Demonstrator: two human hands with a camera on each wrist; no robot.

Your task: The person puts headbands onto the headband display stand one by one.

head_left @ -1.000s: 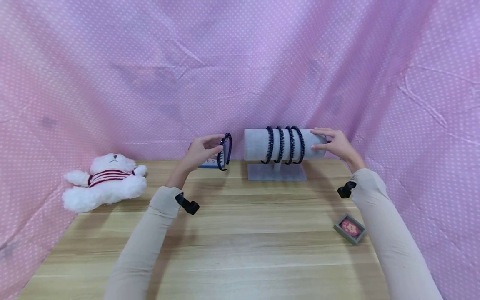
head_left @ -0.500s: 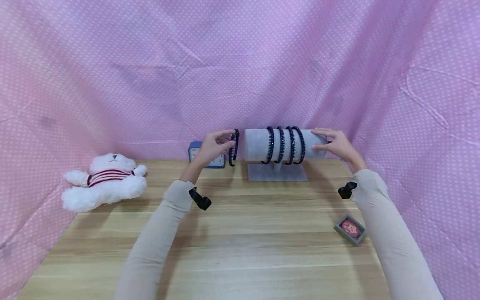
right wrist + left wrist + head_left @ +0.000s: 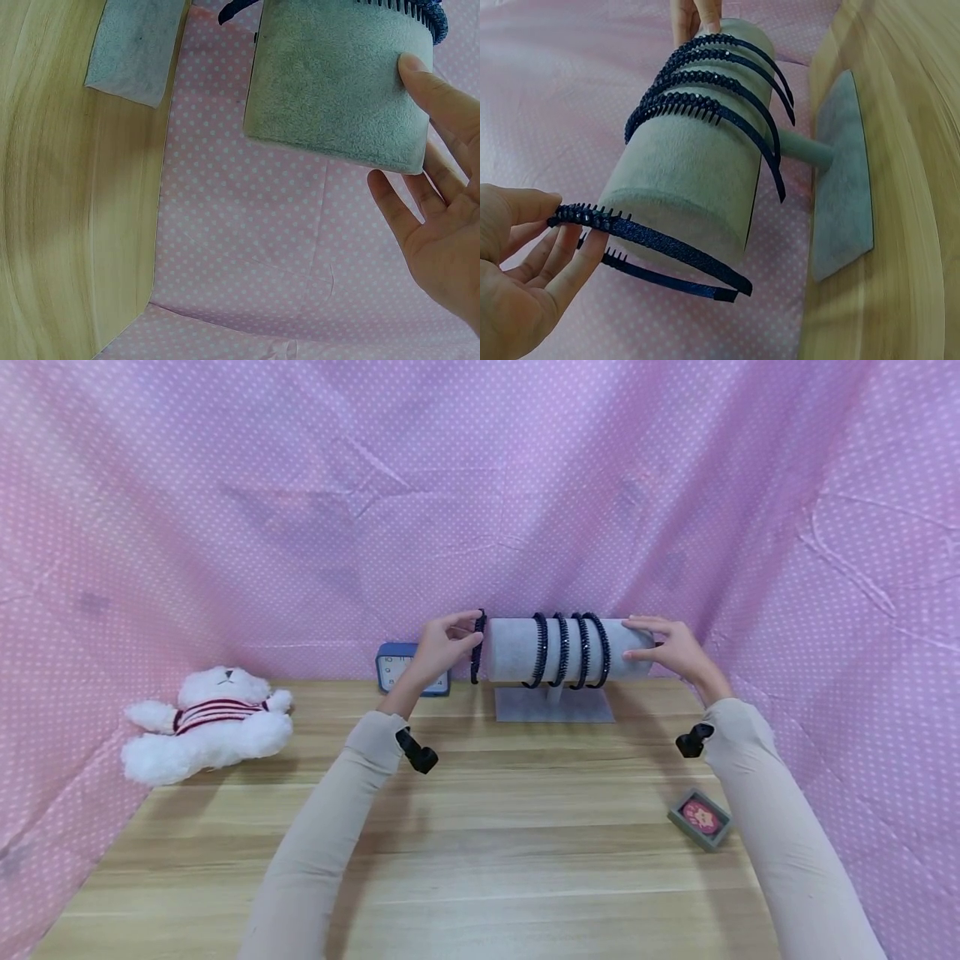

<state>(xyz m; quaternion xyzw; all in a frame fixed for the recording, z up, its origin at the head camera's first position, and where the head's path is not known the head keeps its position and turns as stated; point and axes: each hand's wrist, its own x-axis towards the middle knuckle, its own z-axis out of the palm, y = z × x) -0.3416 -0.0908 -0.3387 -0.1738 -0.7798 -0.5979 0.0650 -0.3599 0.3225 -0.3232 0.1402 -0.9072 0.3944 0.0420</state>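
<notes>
Between thumb and fingers, my left hand (image 3: 441, 650) pinches a dark blue beaded headband (image 3: 477, 656) with comb teeth. The left wrist view shows this headband (image 3: 667, 244) at the near end of a grey plush display roll (image 3: 675, 169), its two legs pointing toward the stand's base side. Whether it touches the roll is unclear. Several similar headbands (image 3: 562, 650) sit around the roll's middle. At the right end, my right hand (image 3: 678, 647) holds the roll, thumb in front; the right wrist view shows the fingers (image 3: 394, 206) spread round the end, partly hidden.
The roll stands on a flat grey base (image 3: 555, 706) on the wooden table (image 3: 525, 827). Behind the left hand is a blue clock (image 3: 393, 668). A white plush bear (image 3: 217, 714) sits left; a small framed box (image 3: 701, 817) lies right. Pink dotted cloth (image 3: 420, 510) surrounds the table.
My left hand has carried its headband rightward and slightly upward to the roll's left end, uncovering part of the clock. The headband has turned edge-on. My right hand stays on the roll.
</notes>
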